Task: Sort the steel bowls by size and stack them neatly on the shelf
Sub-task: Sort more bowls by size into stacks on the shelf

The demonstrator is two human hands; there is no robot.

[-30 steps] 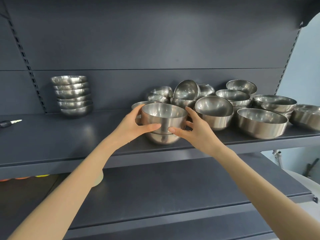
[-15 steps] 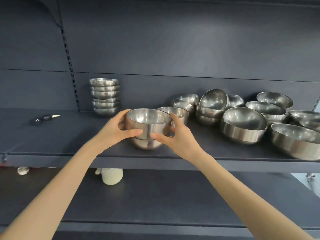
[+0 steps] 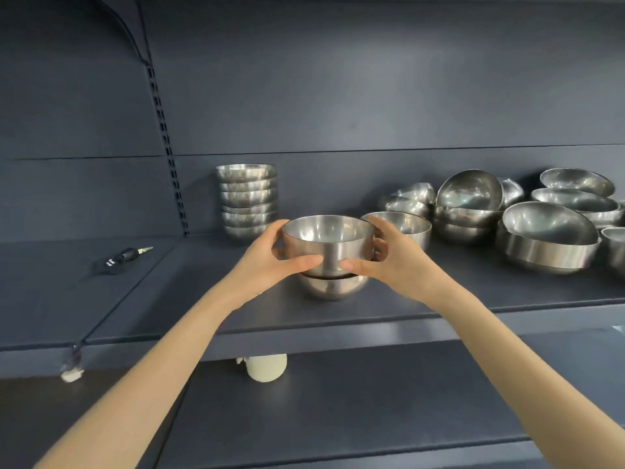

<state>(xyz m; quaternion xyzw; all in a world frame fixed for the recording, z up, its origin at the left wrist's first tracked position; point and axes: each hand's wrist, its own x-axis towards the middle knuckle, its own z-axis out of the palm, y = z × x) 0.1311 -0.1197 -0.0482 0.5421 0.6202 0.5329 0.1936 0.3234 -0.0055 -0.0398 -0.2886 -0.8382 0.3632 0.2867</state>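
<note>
Top bowl [image 3: 329, 243], centre frame, nested in a lower bowl [image 3: 333, 287]. Only the lower bowl's rounded underside shows, and we cannot tell whether its base touches the shelf [image 3: 372, 309].

Left hand [image 3: 270, 262] and right hand [image 3: 395, 262] clasp the top bowl from either side. The fingers [image 3: 304, 262] curl round its wall, thumbs on the near face almost meeting, the other fingers hidden behind the steel.

Stack of small bowls [image 3: 248, 201] stands just behind, to the left. Loose bowls [image 3: 548, 231] crowd the right, the outermost cut by the frame edge.

Black tool [image 3: 121, 257] lies at far left. White object [image 3: 267, 367] is half hidden under the shelf lip.

Against a second ago, the pair has travelled left, away from the loose bowls, with the same grip.
</note>
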